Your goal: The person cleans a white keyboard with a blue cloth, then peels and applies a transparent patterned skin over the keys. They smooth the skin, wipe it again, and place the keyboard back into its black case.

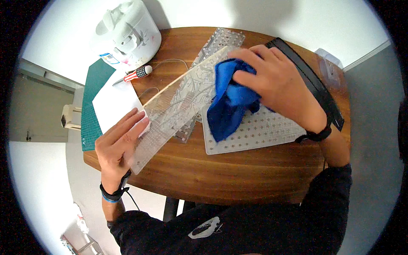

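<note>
My left hand [120, 146] grips the near end of a long, see-through keyboard membrane sheet [170, 111] with printed traces, held tilted above the table. In my right hand [278, 80] is a bunched blue cloth [233, 95], which lies against the far part of the sheet. The fingertips on the cloth are partly hidden in its folds. Below the sheet, a grey keyboard plate [223, 37] with holes lies on the table. Under my right hand and the cloth sits a pale panel [246, 138] dotted with rows of small studs.
A black keyboard frame [308, 70] lies at the right. Behind it stands a clear plastic box [329, 66]. On the left are a white rice cooker [131, 36], a screwdriver [138, 73] with a striped handle, white paper [114, 100] and a green cutting mat [95, 80] on the wooden table [182, 176].
</note>
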A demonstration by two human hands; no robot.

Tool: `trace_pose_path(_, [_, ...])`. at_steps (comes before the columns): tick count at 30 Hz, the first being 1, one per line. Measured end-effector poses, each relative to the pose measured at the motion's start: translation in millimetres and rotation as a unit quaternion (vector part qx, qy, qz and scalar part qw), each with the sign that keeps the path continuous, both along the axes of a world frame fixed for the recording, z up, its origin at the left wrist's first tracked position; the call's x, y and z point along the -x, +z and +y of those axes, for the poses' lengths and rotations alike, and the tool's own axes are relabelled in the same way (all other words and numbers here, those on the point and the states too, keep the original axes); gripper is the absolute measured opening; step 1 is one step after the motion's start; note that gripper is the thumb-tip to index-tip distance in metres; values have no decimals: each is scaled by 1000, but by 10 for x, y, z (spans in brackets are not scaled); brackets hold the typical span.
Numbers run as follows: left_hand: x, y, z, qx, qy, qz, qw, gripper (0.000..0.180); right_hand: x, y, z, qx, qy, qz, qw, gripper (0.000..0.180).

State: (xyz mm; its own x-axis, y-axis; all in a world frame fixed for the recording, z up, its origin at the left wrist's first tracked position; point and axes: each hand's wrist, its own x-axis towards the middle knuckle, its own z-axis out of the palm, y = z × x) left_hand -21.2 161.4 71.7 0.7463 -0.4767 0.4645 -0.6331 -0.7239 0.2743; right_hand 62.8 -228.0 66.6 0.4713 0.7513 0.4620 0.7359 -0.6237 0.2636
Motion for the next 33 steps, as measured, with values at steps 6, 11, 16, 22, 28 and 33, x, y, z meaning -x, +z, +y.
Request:
trace_pose_path(6, [-67,-91,-43,-2,3,28,1000,38,368,-22,632,-101,146,0,984,20])
trace_pose_path(11, [-27,-23,-110,-33,21,30,999,34,771,167,1241,-213,231,21,949,21])
trace_pose_path(16, [40,-187,344,23,20,-77,997,26,360,94,908,-182,196,16,963,12])
trace_pose_path(22, [76,-314,820,99,78,-114,985,26,-564,-292,-2,-41,53,6,998,28])
trace_pose_path(28, [212,-216,1219,130,116,-115,978,33,-751,-348,-382,-18,-40,37,998,54])
trace_pose_path(33, [287,-55,1270,14,154,-82,985,35,-277,150,-606,-127,-77,51,988,56])
